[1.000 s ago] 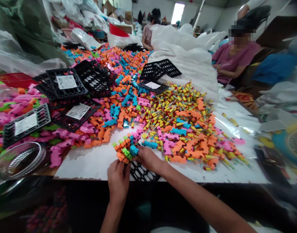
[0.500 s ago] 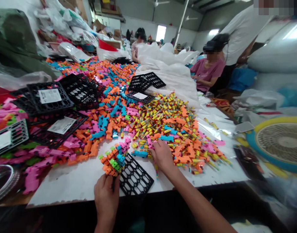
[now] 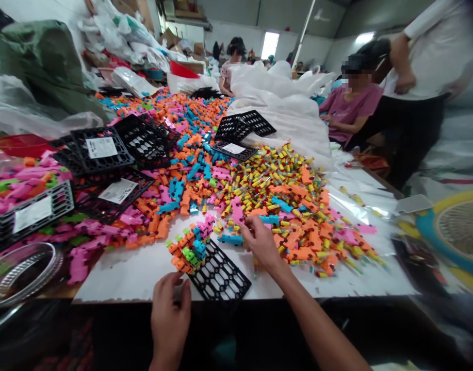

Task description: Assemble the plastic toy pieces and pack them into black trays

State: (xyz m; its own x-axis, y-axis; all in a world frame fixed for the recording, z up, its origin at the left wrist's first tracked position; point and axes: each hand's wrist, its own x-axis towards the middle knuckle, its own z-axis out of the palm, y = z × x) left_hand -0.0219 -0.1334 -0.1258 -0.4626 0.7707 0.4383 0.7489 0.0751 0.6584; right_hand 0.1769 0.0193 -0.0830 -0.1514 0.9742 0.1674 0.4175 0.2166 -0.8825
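My left hand (image 3: pixel 170 314) is by the near left corner of a black plastic grid tray (image 3: pixel 224 273). Its fingers are curled with a gap before the thumb, and I see nothing between them. Rows of small orange, green, blue and pink toy trucks (image 3: pixel 190 247) stand on the tray's left part; the right part shows bare grid. With its fingertips, my right hand (image 3: pixel 261 245) pinches a pink toy truck (image 3: pixel 237 210), raised at the edge of the pile. Close by that hand lies a blue toy truck (image 3: pixel 230 239).
A heap of yellow-and-red capped small tubes (image 3: pixel 259 172) mixes with orange trucks beyond my right hand. Labelled black trays (image 3: pixel 102 149) lie over loose trucks at left. A clear round container (image 3: pixel 27 273) stands front left, a fan (image 3: pixel 456 232) right. Co-workers (image 3: pixel 352 108) are behind.
My right hand has lifted a pink truck at the pile's edge. My left hand has drawn slightly back from the tray corner. The view has shifted a little to the left.
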